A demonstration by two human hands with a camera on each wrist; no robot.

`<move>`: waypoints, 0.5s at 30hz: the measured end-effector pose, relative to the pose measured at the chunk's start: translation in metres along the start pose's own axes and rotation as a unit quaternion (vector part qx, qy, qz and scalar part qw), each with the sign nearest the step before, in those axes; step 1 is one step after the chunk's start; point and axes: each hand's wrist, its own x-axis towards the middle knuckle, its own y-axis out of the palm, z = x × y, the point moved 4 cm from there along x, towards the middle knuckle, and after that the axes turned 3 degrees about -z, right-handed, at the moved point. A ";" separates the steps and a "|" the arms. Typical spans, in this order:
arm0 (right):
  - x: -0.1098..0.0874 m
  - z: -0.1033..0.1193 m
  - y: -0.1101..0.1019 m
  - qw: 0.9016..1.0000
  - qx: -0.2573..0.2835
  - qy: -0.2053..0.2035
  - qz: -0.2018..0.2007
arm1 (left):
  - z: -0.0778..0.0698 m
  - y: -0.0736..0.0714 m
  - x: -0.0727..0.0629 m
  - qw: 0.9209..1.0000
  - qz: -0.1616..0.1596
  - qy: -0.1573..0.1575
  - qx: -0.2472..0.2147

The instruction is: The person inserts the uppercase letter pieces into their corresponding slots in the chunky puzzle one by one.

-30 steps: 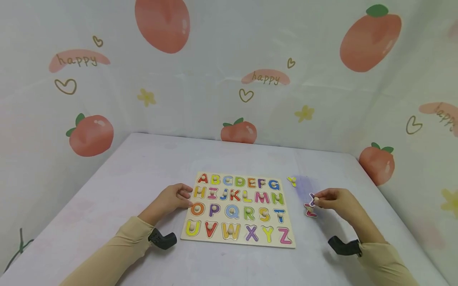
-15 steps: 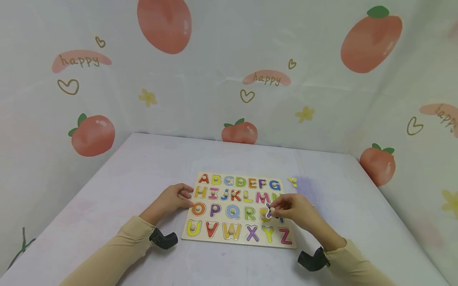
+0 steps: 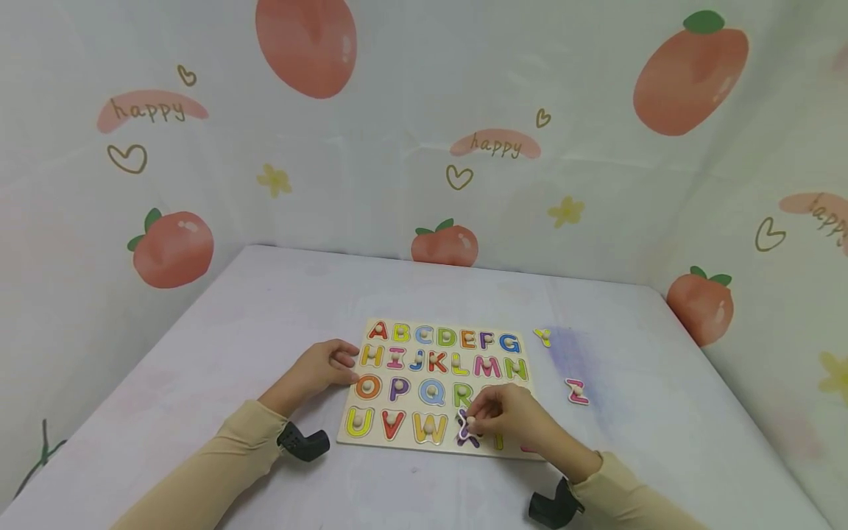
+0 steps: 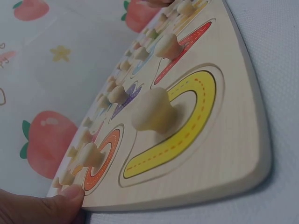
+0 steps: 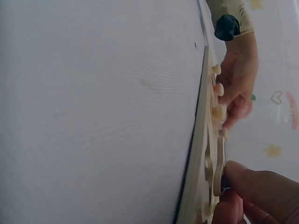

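An alphabet puzzle board [image 3: 397, 442] lies flat on the table, most of its letter pieces seated with wooden knobs upward. My right hand [image 3: 510, 419] pinches the knob of a purple letter X piece [image 3: 464, 425] over the X recess in the bottom row. That piece is tilted, and the right wrist view shows it [image 5: 218, 163] just above the board. My left hand [image 3: 322, 374] rests at the board's left edge, its thumb [image 4: 70, 198] touching the rim. To the right, a pink letter Z piece [image 3: 577, 391] and a yellow letter Y piece [image 3: 542, 338] lie loose.
The white cloth-covered table [image 3: 278, 294] meets a fruit-patterned backdrop [image 3: 371, 184] at the rear. Each wrist wears a black device, the left one [image 3: 303, 442] near the board's lower left corner. A bluish patch [image 3: 571, 352] marks the cloth right of the board.
My right hand has carried the purple letter X piece leftward from beside the letter Z piece to the board's bottom row. The left hand has stayed at the edge.
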 end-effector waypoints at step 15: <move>-0.001 0.001 0.007 1.000 -0.022 0.010 0.009 | 0.001 0.000 0.001 1.000 0.000 -0.004 -0.004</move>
